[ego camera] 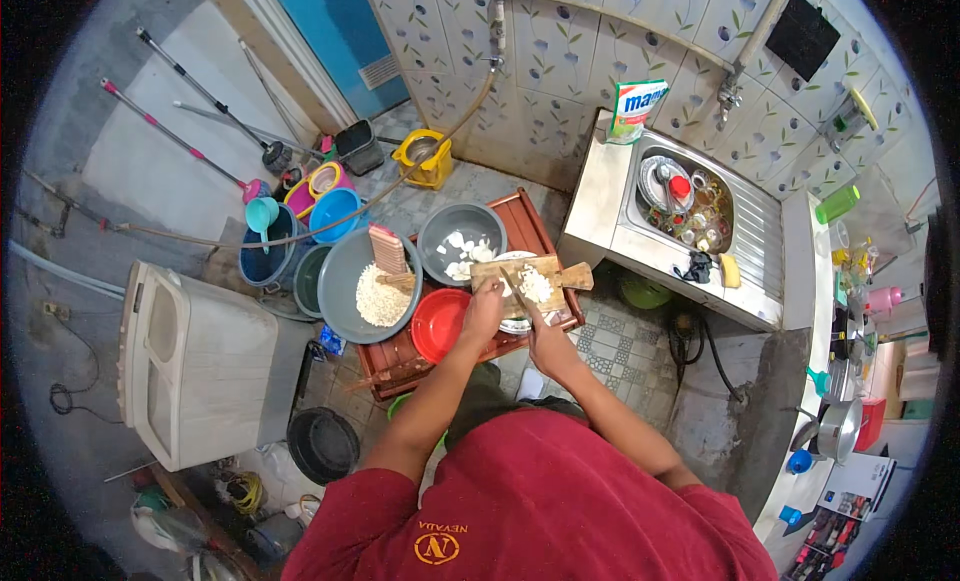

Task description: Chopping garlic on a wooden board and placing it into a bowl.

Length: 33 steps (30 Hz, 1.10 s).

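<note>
My right hand [553, 348] grips a knife [516, 288], its blade slanting across a wooden cutting board [559, 302]. Pinched against the board, a small white food piece [505, 287] is in the fingers of my left hand [484, 311], close beside the blade. Chopped white bits [535, 284] lie in a heap right of the knife. Beneath the board a pale plate [514, 327] shows partly. A grey basin [462, 219] behind the board holds larger white pieces [469, 252]. Left of my left hand sits a red basin [435, 339].
A low wooden table [525, 219] bears these. At its left, a large grey basin [330, 311] holds white chopped food [382, 302] and a ridged pink tool [387, 249]. A hose [390, 187] arcs behind. Dishes fill the sink [636, 177] at right; a washing machine [217, 371] stands left.
</note>
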Tool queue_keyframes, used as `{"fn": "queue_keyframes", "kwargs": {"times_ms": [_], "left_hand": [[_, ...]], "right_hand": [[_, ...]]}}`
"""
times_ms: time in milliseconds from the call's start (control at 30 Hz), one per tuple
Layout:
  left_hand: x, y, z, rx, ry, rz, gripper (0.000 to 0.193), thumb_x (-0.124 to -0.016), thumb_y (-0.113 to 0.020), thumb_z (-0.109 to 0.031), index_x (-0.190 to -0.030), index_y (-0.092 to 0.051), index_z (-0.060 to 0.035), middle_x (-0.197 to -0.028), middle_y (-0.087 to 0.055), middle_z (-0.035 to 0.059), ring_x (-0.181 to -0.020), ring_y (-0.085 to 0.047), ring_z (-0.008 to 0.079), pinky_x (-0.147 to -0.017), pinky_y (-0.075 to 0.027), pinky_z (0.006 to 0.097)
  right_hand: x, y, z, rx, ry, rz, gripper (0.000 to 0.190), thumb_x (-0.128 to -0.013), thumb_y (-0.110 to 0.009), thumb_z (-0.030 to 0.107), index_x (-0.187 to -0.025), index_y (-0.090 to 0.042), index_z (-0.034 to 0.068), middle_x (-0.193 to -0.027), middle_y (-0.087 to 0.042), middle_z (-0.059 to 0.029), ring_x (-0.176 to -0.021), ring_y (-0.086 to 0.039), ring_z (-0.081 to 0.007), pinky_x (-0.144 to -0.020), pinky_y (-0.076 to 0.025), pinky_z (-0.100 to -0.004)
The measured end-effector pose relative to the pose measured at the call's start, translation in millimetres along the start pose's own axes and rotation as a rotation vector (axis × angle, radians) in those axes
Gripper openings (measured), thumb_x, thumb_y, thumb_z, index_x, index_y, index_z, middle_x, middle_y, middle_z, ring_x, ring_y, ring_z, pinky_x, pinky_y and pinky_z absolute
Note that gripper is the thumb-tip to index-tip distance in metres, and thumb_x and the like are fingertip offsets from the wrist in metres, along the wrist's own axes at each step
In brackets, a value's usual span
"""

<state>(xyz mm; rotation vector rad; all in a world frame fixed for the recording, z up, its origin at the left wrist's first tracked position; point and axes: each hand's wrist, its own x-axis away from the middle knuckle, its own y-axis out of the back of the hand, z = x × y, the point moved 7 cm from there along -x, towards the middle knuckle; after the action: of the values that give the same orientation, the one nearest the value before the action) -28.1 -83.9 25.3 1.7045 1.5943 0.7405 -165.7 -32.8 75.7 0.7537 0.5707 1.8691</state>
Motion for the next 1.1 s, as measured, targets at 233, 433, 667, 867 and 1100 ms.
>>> {"fn": "queue_keyframes", "kwargs": {"times_ms": [233,433,667,867,1100], "left_hand": [[0,2,-3,-0.094,-0.069,-0.075,0.026,-0.077,-0.049,-0.002,-0.1,-0.06,0.0014,-0.102,-0.054,0.0156,-0.098,-0.052,0.0321,-0.084,-0.044,0.0378],[0,2,-4,-0.027,-0.098,-0.169,0.021,-0.072,-0.054,0.0,-0.09,-0.062,0.0033,-0.092,-0.056,0.0178,-0.091,-0.052,0.0338,-0.08,-0.044,0.0395],[-5,0,-5,-0.058,-0.049,-0.17,0.011,-0.073,-0.052,-0.001,-0.08,-0.059,0.0033,-0.088,-0.053,0.0178,-0.086,-0.052,0.0341,-0.075,-0.044,0.0407],[-4,6,-8,-0.016,-0.033,-0.122,0.018,-0.075,-0.052,0.0,-0.091,-0.06,0.0028,-0.089,-0.053,0.0171,-0.089,-0.052,0.0339,-0.076,-0.044,0.0403],[-3,9,-5,0.032,-0.067,-0.122,0.016,-0.073,-0.056,0.002,-0.087,-0.062,0.0028,-0.088,-0.055,0.0162,-0.089,-0.052,0.0324,-0.078,-0.043,0.0385]], "right_hand": [[-7,-23,-8,0.195,0.011,0.103,0.072,-0.079,-0.041,0.002,-0.141,-0.005,0.011,-0.072,-0.057,-0.0317,-0.067,-0.059,-0.0441,-0.063,-0.045,-0.0518],[-12,-22,-3,0.27,-0.066,0.178,0.076,-0.079,-0.043,0.003,-0.141,-0.001,0.012,-0.078,-0.059,-0.0311,-0.073,-0.061,-0.0414,-0.067,-0.048,-0.0489],[0,-18,0,0.335,-0.052,0.14,0.078,-0.076,-0.044,0.001,-0.141,-0.002,0.011,-0.077,-0.059,-0.031,-0.074,-0.062,-0.0403,-0.068,-0.05,-0.0457],[9,-23,-9,0.433,-0.069,0.155,0.079,-0.078,-0.048,0.008,-0.142,-0.001,0.014,-0.076,-0.063,-0.0206,-0.065,-0.065,-0.0287,-0.057,-0.053,-0.0387],[26,-16,-4,0.344,-0.156,0.209,0.073,-0.082,-0.043,0.006,-0.142,-0.003,0.016,-0.073,-0.061,-0.0268,-0.066,-0.062,-0.0375,-0.061,-0.05,-0.047]]}}
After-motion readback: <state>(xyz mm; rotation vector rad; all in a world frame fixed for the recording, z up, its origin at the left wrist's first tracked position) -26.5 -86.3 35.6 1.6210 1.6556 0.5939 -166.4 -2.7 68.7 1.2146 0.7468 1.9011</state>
